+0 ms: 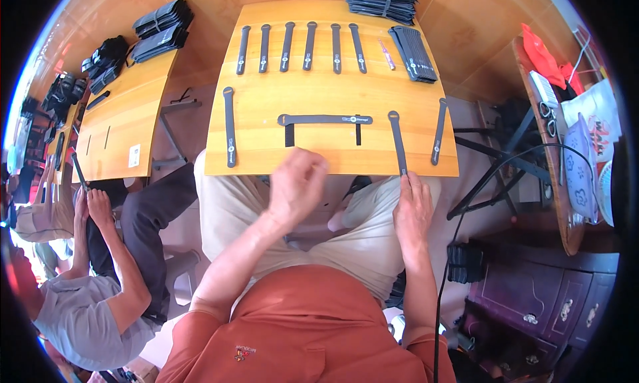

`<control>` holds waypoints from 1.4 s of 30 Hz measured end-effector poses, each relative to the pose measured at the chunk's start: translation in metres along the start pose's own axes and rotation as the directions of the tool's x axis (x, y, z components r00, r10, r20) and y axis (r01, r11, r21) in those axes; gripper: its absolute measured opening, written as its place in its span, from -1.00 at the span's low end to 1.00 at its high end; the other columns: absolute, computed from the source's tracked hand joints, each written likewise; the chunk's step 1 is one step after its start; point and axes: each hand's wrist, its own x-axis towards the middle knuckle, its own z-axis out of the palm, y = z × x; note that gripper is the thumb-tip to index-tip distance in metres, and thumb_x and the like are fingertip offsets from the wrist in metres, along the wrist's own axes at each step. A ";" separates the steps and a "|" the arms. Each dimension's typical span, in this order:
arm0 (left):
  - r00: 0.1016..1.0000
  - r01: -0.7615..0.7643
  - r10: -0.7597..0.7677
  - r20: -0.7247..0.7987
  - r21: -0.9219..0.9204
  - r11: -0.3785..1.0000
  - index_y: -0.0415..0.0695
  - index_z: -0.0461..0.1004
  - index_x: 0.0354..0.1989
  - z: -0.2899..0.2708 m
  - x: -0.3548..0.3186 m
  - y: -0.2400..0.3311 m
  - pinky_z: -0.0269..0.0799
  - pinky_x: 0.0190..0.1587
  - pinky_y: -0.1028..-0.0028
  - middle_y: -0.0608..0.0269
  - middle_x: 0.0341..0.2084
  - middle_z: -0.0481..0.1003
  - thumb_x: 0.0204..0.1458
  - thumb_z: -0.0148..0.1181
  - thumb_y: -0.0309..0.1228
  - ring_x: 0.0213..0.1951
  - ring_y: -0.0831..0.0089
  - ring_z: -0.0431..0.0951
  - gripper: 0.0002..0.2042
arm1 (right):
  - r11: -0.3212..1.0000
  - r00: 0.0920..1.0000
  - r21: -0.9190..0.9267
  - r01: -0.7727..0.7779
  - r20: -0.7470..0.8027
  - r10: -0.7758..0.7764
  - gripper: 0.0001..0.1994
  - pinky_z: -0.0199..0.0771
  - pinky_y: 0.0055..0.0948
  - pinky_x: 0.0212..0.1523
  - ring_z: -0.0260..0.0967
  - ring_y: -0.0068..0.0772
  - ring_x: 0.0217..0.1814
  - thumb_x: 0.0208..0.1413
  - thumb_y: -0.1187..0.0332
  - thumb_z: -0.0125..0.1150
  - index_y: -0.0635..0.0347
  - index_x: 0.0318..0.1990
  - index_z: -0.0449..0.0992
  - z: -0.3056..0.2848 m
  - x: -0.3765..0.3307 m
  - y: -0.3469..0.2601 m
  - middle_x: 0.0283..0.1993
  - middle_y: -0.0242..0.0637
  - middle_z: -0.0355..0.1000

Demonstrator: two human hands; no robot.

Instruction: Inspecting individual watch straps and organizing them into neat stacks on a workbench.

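My right hand [413, 210] pinches the lower end of a dark grey hook-and-loop strap [397, 140] at the table's near edge; the strap's slotted round head points away from me. My left hand [296, 183] is curled in the air just over that edge, fingers slightly blurred, and anything in them is hidden. Just beyond it, a strap [319, 119] lies crosswise over two short black strips [289, 135]. One more strap [229, 127] lies at the left side and another [439, 131] at the right. Farther back, several straps [309, 47] lie in a row.
On the wooden table [266, 160] are bundled straps [413, 53], a bigger bundle [381, 2] and a pink pen-like tool [387, 55]. At left a co-worker [93, 303] handles a dark strip by another table [126, 130]. A black cable [447, 276] hangs at my right.
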 end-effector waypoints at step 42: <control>0.846 0.531 -0.428 0.317 -0.434 0.728 -0.39 0.59 -0.03 -0.065 0.068 -0.051 0.59 -0.24 0.58 0.26 -0.38 0.62 0.26 0.26 -0.51 -0.38 0.62 0.61 -0.80 | 0.171 0.912 0.933 -0.315 0.249 0.325 -0.79 0.61 -0.58 -0.27 0.56 -0.60 -0.35 0.26 0.48 0.33 0.45 -0.03 0.60 0.030 0.111 -0.021 -0.33 -0.31 0.58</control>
